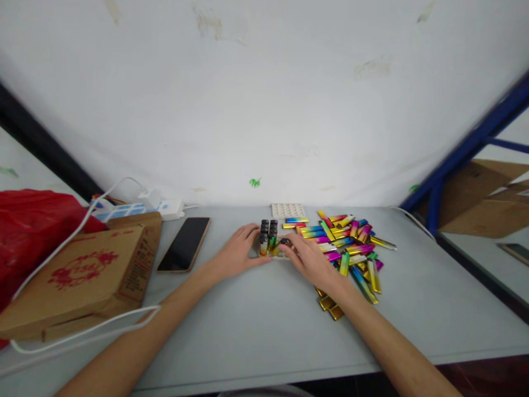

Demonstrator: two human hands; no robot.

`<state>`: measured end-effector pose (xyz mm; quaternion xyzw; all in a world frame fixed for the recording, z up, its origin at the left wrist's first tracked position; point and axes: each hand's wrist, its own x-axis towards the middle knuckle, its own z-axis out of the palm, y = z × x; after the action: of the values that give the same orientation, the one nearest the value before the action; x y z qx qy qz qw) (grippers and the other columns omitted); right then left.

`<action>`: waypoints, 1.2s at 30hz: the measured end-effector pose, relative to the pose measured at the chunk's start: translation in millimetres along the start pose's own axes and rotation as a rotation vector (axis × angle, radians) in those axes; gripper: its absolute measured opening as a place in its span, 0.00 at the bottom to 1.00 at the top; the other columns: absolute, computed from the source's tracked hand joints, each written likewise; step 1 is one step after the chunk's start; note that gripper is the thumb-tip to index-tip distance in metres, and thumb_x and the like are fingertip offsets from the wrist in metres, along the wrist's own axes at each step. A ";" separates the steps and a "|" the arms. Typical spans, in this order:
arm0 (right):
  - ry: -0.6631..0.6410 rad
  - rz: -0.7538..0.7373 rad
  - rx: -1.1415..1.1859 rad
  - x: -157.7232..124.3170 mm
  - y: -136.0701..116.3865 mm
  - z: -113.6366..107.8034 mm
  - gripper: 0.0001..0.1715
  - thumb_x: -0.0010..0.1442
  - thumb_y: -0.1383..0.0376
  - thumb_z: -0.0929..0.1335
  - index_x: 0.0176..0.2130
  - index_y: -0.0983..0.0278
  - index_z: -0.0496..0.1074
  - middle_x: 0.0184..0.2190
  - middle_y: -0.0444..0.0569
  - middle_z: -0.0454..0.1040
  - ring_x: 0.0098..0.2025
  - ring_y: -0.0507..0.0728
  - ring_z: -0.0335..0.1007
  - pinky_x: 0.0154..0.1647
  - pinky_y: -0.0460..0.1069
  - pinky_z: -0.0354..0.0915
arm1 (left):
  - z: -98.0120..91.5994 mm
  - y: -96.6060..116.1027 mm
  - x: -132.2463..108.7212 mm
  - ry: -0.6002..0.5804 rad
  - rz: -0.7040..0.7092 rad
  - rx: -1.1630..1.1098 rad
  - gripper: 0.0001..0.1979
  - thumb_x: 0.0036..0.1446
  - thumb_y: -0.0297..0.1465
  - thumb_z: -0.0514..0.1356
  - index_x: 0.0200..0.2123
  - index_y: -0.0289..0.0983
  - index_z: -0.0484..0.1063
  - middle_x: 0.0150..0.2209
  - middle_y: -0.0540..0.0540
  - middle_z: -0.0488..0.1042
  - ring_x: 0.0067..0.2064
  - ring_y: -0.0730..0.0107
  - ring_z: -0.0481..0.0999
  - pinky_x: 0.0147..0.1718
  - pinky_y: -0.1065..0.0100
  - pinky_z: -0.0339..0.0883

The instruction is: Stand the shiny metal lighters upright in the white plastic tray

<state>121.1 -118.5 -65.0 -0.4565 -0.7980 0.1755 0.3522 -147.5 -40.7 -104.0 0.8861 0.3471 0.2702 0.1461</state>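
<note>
A small group of upright lighters with black tops (268, 235) stands in a tray near the table's middle. My left hand (239, 255) rests against its left side, fingers curled round the tray's edge. My right hand (308, 259) comes in from the right and pinches a dark-topped lighter (285, 242) at the group's right side. A loose pile of shiny rainbow-coloured lighters (351, 245) lies just right of that hand, with a few gold ones (329, 306) under my right wrist.
An empty white holed tray (288, 210) lies behind the group. A dark phone (184, 243) lies to the left, beside a cardboard box (86, 273), a red bag (28, 226), a white power strip (165, 207) and cables. A blue frame (458, 157) stands at right.
</note>
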 end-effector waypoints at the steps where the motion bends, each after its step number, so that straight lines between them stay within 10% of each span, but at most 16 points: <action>1: -0.010 -0.002 -0.004 0.2 1.9 1.5 0.18 0.84 0.51 0.64 0.50 0.58 0.77 0.44 0.55 0.84 0.45 0.64 0.80 0.49 0.56 0.73 | -0.1 0.1 0.2 0.004 0.002 -0.004 0.40 0.65 0.59 0.73 0.69 0.42 0.75 0.71 0.33 0.76 0.73 0.37 0.76 0.75 0.41 0.70; 18: -0.134 -0.064 -0.446 19.0 -10.1 6.9 0.14 0.79 0.53 0.74 0.46 0.61 0.77 0.45 0.60 0.84 0.51 0.69 0.81 0.57 0.60 0.72 | -1.1 0.1 1.8 -0.013 -0.002 0.004 0.38 0.67 0.58 0.72 0.69 0.40 0.75 0.70 0.32 0.77 0.72 0.38 0.76 0.75 0.42 0.71; 30: 0.149 0.140 -0.531 -0.4 97.7 -65.4 0.17 0.79 0.62 0.68 0.60 0.66 0.79 0.56 0.66 0.84 0.59 0.74 0.81 0.65 0.68 0.74 | -2.2 -0.5 2.1 -0.058 -0.055 0.032 0.43 0.65 0.63 0.70 0.68 0.37 0.76 0.73 0.30 0.74 0.75 0.35 0.73 0.78 0.41 0.67; 36: -0.062 0.025 -0.493 25.3 94.9 -57.8 0.20 0.80 0.65 0.67 0.64 0.64 0.81 0.62 0.62 0.85 0.65 0.69 0.81 0.71 0.63 0.73 | -1.7 0.0 1.0 -0.034 -0.040 0.021 0.41 0.66 0.61 0.71 0.69 0.39 0.76 0.73 0.31 0.75 0.74 0.37 0.74 0.77 0.41 0.68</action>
<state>211.7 -49.8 -72.1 -0.5329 -0.8214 -0.0064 0.2033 -147.9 -39.9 -102.2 0.8849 0.3650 0.2487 0.1482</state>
